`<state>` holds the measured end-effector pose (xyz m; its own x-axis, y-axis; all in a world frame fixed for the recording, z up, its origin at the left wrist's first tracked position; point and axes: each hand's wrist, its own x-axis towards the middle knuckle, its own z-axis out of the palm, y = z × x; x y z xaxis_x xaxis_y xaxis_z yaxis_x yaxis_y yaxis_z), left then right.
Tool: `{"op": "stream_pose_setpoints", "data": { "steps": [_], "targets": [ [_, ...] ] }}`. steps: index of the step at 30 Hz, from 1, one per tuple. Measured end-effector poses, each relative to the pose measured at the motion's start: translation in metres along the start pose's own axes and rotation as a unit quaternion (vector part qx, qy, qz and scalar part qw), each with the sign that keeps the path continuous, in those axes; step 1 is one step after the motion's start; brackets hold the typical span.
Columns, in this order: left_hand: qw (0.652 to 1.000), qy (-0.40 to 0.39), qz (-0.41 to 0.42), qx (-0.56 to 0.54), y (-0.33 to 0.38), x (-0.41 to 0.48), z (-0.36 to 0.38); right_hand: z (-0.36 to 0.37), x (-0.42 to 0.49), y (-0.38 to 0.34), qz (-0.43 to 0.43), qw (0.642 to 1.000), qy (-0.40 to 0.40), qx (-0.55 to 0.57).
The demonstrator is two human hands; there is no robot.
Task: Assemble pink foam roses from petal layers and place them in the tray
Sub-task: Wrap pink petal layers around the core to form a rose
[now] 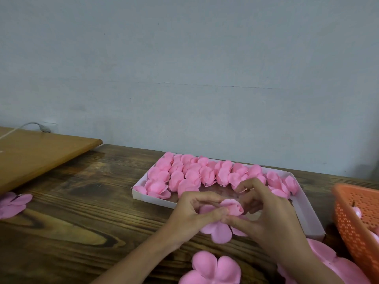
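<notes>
One rose [232,208] pinched, left hand [190,215], right hand [270,218]

Pink rose bud [232,206] on flat petal layer [220,230], held above tabletop just before white tray [307,218] w/ finished roses [184,173] in rows.

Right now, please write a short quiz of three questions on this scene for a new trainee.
1. True or false: finished roses fill the whole white tray.
2. What stands to the right of the tray? A: orange basket. B: glass bottle. C: metal bowl.
3. Fill in: the left hand and the right hand together hold one pink ____.
Key: 1 false, its near part is bare; 2 A; 3 rose.
</notes>
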<state>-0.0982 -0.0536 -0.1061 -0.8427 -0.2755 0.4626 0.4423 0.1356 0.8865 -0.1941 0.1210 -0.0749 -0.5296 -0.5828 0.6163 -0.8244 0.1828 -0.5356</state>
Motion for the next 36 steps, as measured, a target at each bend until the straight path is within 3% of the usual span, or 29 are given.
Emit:
{"op": "stream_pose_setpoints", "data": {
  "steps": [14, 21, 27, 36],
  "targets": [
    [0.998, 0.014, -0.015, -0.052, -0.001, 0.001, 0.002, -0.002, 0.002, -0.002, 0.015, 0.991, -0.001, 0.130],
    [0.991, -0.058, -0.045, -0.108, -0.001, 0.003, -0.007, 0.000, 0.001, -0.003, 0.020, 0.987, -0.009, 0.160],
    [0.994, -0.045, -0.056, -0.079, -0.002, 0.003, -0.010, -0.002, 0.003, -0.005, 0.015, 0.981, -0.026, 0.190],
    [0.991, -0.088, -0.062, -0.083, -0.002, 0.004, -0.012, -0.003, 0.004, -0.005, -0.002, 0.977, -0.035, 0.208]
  ]
}}
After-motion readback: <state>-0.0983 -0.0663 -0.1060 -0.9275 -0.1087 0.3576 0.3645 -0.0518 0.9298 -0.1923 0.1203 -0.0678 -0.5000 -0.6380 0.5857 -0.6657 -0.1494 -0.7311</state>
